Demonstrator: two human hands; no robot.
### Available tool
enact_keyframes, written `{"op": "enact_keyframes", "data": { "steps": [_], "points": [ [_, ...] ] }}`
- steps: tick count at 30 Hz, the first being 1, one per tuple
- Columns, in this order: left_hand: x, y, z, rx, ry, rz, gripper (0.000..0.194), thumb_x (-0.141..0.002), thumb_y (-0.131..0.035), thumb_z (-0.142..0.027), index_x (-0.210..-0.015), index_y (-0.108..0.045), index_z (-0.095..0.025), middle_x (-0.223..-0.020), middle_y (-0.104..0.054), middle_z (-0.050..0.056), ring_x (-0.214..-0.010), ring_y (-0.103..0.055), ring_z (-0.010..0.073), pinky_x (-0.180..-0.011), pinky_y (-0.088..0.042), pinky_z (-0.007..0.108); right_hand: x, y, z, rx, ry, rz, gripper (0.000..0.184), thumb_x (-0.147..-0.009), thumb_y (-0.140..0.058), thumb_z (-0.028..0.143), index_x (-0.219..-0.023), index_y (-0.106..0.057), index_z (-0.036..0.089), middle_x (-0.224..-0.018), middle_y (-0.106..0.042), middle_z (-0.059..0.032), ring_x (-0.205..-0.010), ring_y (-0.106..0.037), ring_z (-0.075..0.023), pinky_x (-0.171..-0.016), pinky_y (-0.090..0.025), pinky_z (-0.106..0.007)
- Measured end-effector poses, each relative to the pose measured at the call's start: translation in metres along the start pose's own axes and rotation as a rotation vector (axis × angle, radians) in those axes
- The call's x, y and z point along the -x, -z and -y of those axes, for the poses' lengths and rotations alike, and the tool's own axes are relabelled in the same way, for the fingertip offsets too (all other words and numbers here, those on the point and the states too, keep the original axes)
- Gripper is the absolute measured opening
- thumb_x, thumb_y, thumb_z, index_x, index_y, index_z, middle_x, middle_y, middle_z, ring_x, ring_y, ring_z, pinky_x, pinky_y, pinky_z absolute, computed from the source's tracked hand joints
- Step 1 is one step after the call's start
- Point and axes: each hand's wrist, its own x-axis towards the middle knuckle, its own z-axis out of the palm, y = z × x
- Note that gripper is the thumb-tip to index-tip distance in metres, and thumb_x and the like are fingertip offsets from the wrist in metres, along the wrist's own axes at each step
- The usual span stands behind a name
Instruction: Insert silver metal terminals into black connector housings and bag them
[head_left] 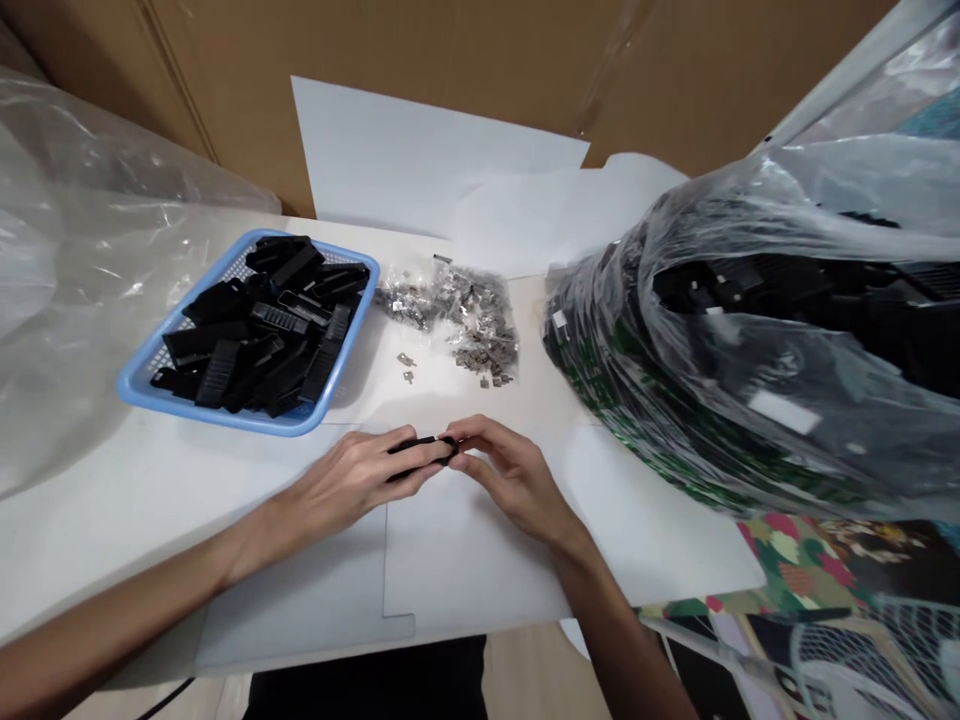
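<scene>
A small black plastic part [411, 443] is held low over the white table, in front of me. My left hand [356, 470] is closed around its left and middle portion, fingers lying along it. At its right end, the thumb and forefinger of my right hand [517, 475] pinch the tip. Whether a smaller piece sits between those fingertips is hidden. Beyond my hands, small metal pieces [487, 355] spill from clear plastic bags [469, 300], and a few loose metal clips [406, 360] lie nearer the basket.
To the left stands a blue basket [225, 418] heaped with black plastic parts [281, 320]. A large clear bag [637, 350] of black items bulges over the table's right side. Plastic sheeting [67, 300] hangs at far left; cardboard [450, 50] walls the back.
</scene>
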Motion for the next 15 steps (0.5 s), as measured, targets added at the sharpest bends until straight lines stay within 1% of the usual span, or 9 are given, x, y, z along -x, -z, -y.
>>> {"op": "enact_keyframes", "data": {
  "steps": [2, 4, 6, 8, 9, 10, 11, 13, 15],
  "points": [
    [0.001, 0.0, 0.001, 0.039, 0.028, -0.003, 0.036, -0.112, -0.039, -0.034, -0.128, -0.07, -0.021, -0.083, -0.061, 0.001, -0.06, -0.056, 0.0104, -0.055, -0.043, 0.023, 0.0, -0.002, -0.001, -0.015, -0.007, -0.005, 0.018, -0.097, -0.071, 0.038, -0.109, -0.069, 0.025, -0.107, -0.071, -0.0035, -0.1, -0.07, -0.0173, -0.092, -0.056, -0.029],
    [0.002, -0.001, 0.002, 0.13, 0.09, 0.009, 0.035, -0.111, -0.043, -0.035, -0.129, -0.07, -0.023, -0.087, -0.065, 0.002, -0.064, -0.06, 0.0114, -0.06, -0.046, 0.023, 0.0, -0.004, -0.001, -0.043, -0.006, -0.008, 0.017, -0.097, -0.071, 0.038, -0.108, -0.069, 0.025, -0.107, -0.071, -0.0034, -0.1, -0.07, -0.017, -0.092, -0.057, -0.029],
    [0.002, -0.002, 0.001, 0.289, 0.202, 0.005, 0.032, -0.109, -0.048, -0.036, -0.129, -0.071, -0.025, -0.094, -0.069, 0.003, -0.073, -0.064, 0.013, -0.068, -0.049, 0.024, -0.001, -0.007, -0.002, -0.075, 0.016, -0.039, 0.024, -0.097, -0.071, 0.036, -0.119, -0.066, 0.027, -0.105, -0.07, -0.0025, -0.097, -0.071, -0.0162, -0.091, -0.059, -0.029],
    [0.001, -0.006, -0.001, 0.473, 0.377, -0.057, 0.03, -0.107, -0.052, -0.039, -0.124, -0.072, -0.023, -0.095, -0.071, 0.004, -0.074, -0.063, 0.013, -0.068, -0.049, 0.024, -0.002, -0.011, -0.002, -0.049, 0.074, -0.088, 0.041, -0.098, -0.071, 0.032, -0.136, -0.058, 0.031, -0.103, -0.07, -0.0011, -0.092, -0.072, -0.0152, -0.089, -0.061, -0.03],
    [0.001, -0.008, -0.002, 0.554, 0.467, -0.102, 0.031, -0.106, -0.053, -0.041, -0.121, -0.073, -0.022, -0.089, -0.069, 0.003, -0.068, -0.06, 0.012, -0.063, -0.047, 0.023, -0.002, -0.013, -0.003, 0.008, 0.121, -0.109, 0.048, -0.098, -0.071, 0.029, -0.142, -0.054, 0.033, -0.104, -0.069, -0.0008, -0.091, -0.072, -0.0149, -0.089, -0.061, -0.031],
    [0.0, -0.01, -0.004, 0.621, 0.543, -0.138, 0.033, -0.105, -0.054, -0.044, -0.118, -0.073, -0.02, -0.081, -0.066, 0.001, -0.062, -0.054, 0.0107, -0.058, -0.044, 0.023, -0.002, -0.015, -0.004, 0.094, 0.178, -0.129, 0.05, -0.098, -0.07, 0.026, -0.144, -0.053, 0.034, -0.107, -0.07, -0.0012, -0.092, -0.072, -0.0148, -0.09, -0.061, -0.031],
    [-0.001, -0.011, -0.005, 0.676, 0.6, -0.158, 0.035, -0.105, -0.055, -0.046, -0.115, -0.073, -0.019, -0.072, -0.06, -0.001, -0.057, -0.048, 0.0097, -0.054, -0.04, 0.022, -0.001, -0.018, -0.005, 0.195, 0.239, -0.146, 0.047, -0.099, -0.068, 0.022, -0.143, -0.055, 0.034, -0.109, -0.07, -0.002, -0.094, -0.071, -0.0152, -0.092, -0.06, -0.031],
    [-0.002, -0.013, -0.006, 0.75, 0.652, -0.159, 0.038, -0.103, -0.055, -0.05, -0.114, -0.072, -0.018, -0.063, -0.049, -0.005, -0.052, -0.039, 0.0087, -0.05, -0.034, 0.022, 0.0, -0.021, -0.008, 0.38, 0.349, -0.17, 0.041, -0.102, -0.062, 0.014, -0.139, -0.06, 0.031, -0.114, -0.07, -0.0045, -0.1, -0.07, -0.017, -0.092, -0.059, -0.032],
    [-0.002, -0.012, -0.007, 0.793, 0.674, -0.147, 0.04, -0.102, -0.056, -0.051, -0.113, -0.072, -0.017, -0.062, -0.047, -0.005, -0.052, -0.037, 0.0086, -0.05, -0.033, 0.023, 0.001, -0.023, -0.012, 0.496, 0.434, -0.177, 0.044, -0.104, -0.054, 0.01, -0.144, -0.057, 0.029, -0.115, -0.071, -0.0071, -0.102, -0.069, -0.0195, -0.091, -0.059, -0.034]
  ]
}}
